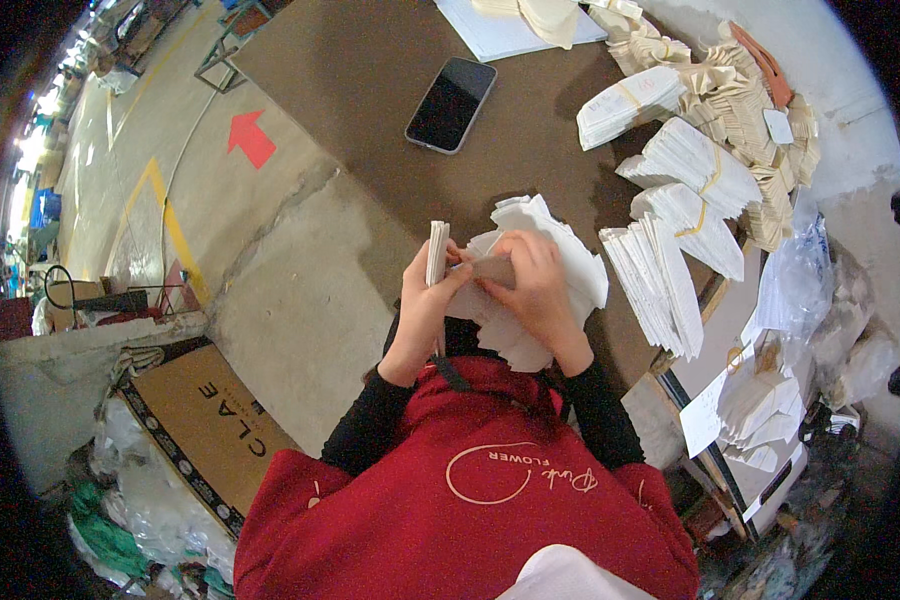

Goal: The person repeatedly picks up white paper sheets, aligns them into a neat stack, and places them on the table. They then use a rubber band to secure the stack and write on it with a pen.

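Note:
My left hand [422,310] is closed around a thin upright stack of white flat pieces [437,252], seen edge-on. Close beside it, my right hand [537,290] pinches a single greyish-white flat piece [493,269] between thumb and fingers. That piece spans the gap between my two hands. Beneath and around my right hand lies a loose heap of white cut pieces [582,262] at the table's near edge. Whether they are paper or cloth, I cannot tell.
On the brown table [320,75] lies a dark phone [451,105]. Banded white bundles [705,165] and cream pieces [735,95] crowd the right side. A white sheet [500,25] lies at the far edge. A cardboard box [210,420] stands low on the left.

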A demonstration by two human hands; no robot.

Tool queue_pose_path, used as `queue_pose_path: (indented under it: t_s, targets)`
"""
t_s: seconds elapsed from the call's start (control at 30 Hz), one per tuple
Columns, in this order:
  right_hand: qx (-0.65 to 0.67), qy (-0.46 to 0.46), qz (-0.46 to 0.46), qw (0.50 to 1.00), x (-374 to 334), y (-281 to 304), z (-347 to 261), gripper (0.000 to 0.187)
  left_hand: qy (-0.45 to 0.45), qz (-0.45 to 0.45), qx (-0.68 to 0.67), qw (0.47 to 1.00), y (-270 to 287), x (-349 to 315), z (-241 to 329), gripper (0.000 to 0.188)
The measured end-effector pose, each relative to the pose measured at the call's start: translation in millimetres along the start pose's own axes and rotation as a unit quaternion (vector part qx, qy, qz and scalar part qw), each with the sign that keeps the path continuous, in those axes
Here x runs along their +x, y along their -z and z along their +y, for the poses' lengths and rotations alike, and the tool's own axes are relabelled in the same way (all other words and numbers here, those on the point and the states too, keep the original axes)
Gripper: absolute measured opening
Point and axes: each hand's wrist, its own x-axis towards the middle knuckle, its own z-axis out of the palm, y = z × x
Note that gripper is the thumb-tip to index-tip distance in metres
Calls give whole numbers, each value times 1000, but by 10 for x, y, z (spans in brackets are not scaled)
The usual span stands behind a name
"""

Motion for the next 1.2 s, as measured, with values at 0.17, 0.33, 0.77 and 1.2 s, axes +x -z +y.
queue_pose_path:
  t_s: [0.17,0.33,0.77,1.2]
  targets:
    - [95,49,24,994,-267,-27,138,45,-2,-33,43,999,-39,-22,81,25]
    - [302,92,365,876,-301,69,7,48,-64,-3,382,922,-254,-41,113,43]
    - [134,-30,467,874,48,1536,-544,65,-255,-9,509,822,-264,-139,-51,53]
    - [-128,-33,-40,990,346,63,318,40,-270,-60,413,868,-34,-293,30,56]
